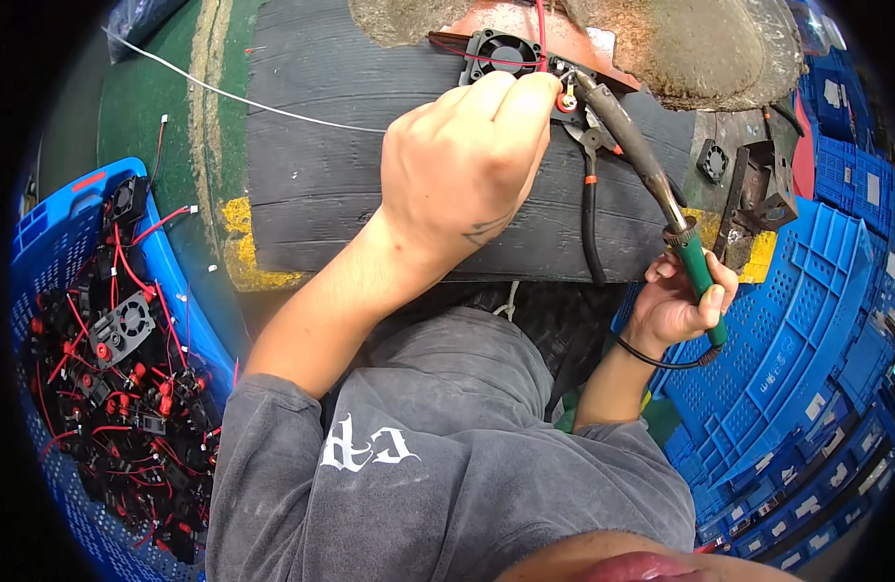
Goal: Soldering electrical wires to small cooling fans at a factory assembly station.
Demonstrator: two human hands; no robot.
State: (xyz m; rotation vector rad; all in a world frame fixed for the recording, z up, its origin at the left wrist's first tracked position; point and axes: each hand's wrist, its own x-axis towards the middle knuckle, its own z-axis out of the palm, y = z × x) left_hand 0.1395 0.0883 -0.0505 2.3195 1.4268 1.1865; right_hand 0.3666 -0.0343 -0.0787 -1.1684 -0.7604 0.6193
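My right hand point(672, 303) is closed round the green handle of a soldering iron point(643, 145). The iron's tip is at a small metal terminal beside a red and black part, next to a black fan unit point(503, 52) with red wires. Close by, my left hand point(471, 155) is closed in a pinch near that tip. A thin grey solder wire point(263, 102) runs from the upper left into this hand; my fingers hide its end. Just right of the left hand, cutting pliers point(590, 145) with dark handles and red bands lie on the black mat point(311, 184).
At left stands a blue crate point(190, 320) full of fan units with red wires. A loose small fan point(713, 160) and a rusty metal bracket point(758, 189) lie at the right. Blue perforated crates point(758, 339) fill the right side. A worn brown seat-like piece point(704, 53) overhangs the back.
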